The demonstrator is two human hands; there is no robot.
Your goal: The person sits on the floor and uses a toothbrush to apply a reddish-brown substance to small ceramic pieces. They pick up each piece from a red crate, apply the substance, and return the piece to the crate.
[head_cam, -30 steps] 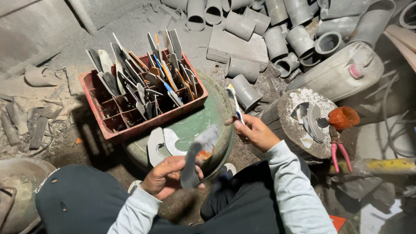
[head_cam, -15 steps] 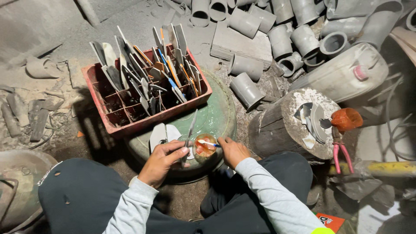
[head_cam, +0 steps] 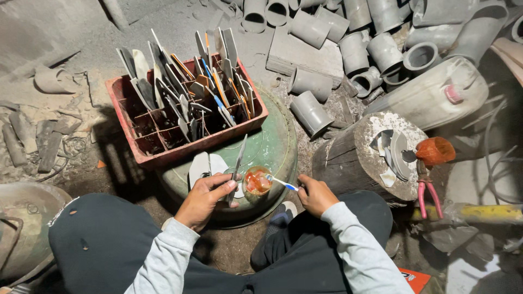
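Since half a second ago, both hands have shifted slightly; the right hand [head_cam: 316, 195] has drawn outward, so the toothbrush [head_cam: 280, 182] now reaches into the small glass cup [head_cam: 257, 181] from the side. Left hand [head_cam: 207, 197] is clamped on a flat grey blade [head_cam: 236, 166], held upright just left of the cup. Right hand is closed on the toothbrush handle. The cup appears to hold orange liquid, though the view is poor. Risk: pressing the brush sideways could tip the cup off the green drum lid [head_cam: 272, 147]. The red crate [head_cam: 190, 117] of blades stands beyond the hands.
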